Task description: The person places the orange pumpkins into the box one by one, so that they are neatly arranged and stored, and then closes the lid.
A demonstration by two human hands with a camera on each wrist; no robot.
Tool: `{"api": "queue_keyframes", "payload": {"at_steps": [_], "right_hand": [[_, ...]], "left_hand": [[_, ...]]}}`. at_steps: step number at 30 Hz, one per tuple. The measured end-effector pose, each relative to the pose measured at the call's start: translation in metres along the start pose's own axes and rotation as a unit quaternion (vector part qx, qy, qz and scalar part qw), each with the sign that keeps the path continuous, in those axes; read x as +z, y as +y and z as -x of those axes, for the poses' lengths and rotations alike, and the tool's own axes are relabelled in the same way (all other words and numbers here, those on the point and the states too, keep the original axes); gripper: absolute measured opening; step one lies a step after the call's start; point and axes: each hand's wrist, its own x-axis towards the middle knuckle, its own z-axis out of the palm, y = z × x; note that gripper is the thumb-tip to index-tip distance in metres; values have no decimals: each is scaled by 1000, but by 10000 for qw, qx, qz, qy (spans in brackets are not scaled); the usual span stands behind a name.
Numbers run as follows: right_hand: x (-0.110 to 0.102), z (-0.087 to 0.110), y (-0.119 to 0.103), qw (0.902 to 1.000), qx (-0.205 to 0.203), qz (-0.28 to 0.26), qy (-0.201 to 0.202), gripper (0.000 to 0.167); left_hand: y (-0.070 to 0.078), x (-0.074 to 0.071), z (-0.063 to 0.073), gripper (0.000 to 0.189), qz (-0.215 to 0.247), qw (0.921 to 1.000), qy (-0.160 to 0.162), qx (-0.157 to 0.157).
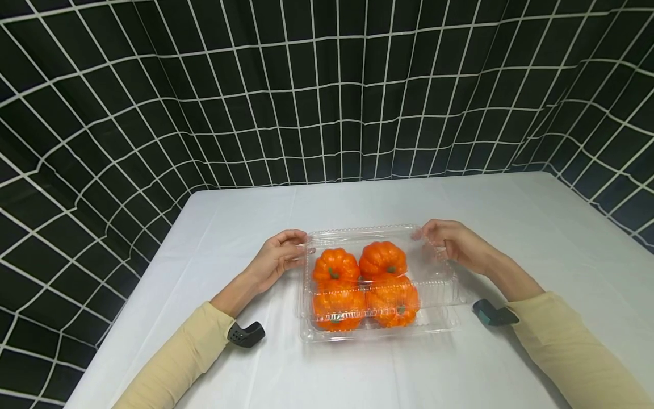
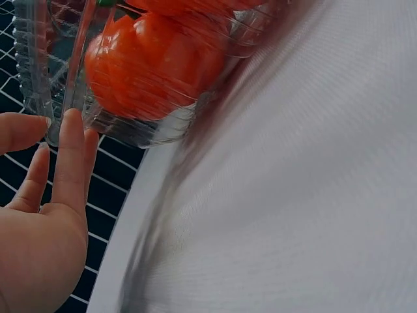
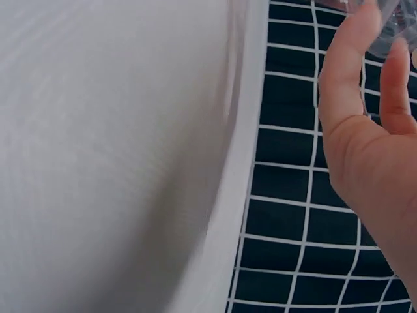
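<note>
A clear plastic clamshell container [image 1: 378,334] sits on the table with several small orange pumpkins [image 1: 383,261] inside, green stems showing. Its clear lid [image 1: 434,292] lies over the pumpkins, and the lid's front edge stands back from the tray's front rim. At the left back corner, my left hand [image 1: 278,258] pinches the lid's edge; in the left wrist view its fingertips [image 2: 71,124] are on the plastic rim. My right hand [image 1: 460,244] holds the right back corner of the lid, thumb and fingers on either side, partly seen through the plastic.
A white cloth covers the table [image 1: 245,221], whose back edge runs along a black curtain with a white grid [image 1: 327,102]. The curtain also rises at both sides. Dark wrist devices [image 1: 246,335] sit at both sleeve cuffs.
</note>
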Motion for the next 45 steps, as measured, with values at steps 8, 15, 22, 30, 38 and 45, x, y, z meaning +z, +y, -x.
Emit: {"api": "queue_keyframes", "payload": {"at_steps": [8, 15, 22, 30, 38, 45], "right_hand": [[-3, 5, -6, 9947, 851, 28, -582, 50], [-11, 6, -3, 9913, 743, -125, -1083, 71], [-4, -2, -2, 9987, 393, 113, -298, 53], [2, -15, -4, 9943, 395, 608, 779, 49], [2, -28, -6, 9888, 486, 726, 1212, 48], [6, -35, -6, 9832, 484, 865, 1531, 47]], "left_hand": [[-1, 0, -2, 37, -98, 9999, 103, -30], [1, -1, -2, 49, -141, 9998, 158, 49], [8, 2, 0, 58, -795, 9965, 209, -139], [14, 1, 4, 43, -2084, 9705, -29, -1212], [18, 1, 7, 34, -2126, 9606, -740, -1631], [20, 1, 11, 35, -1767, 9623, -1053, -1778]]}}
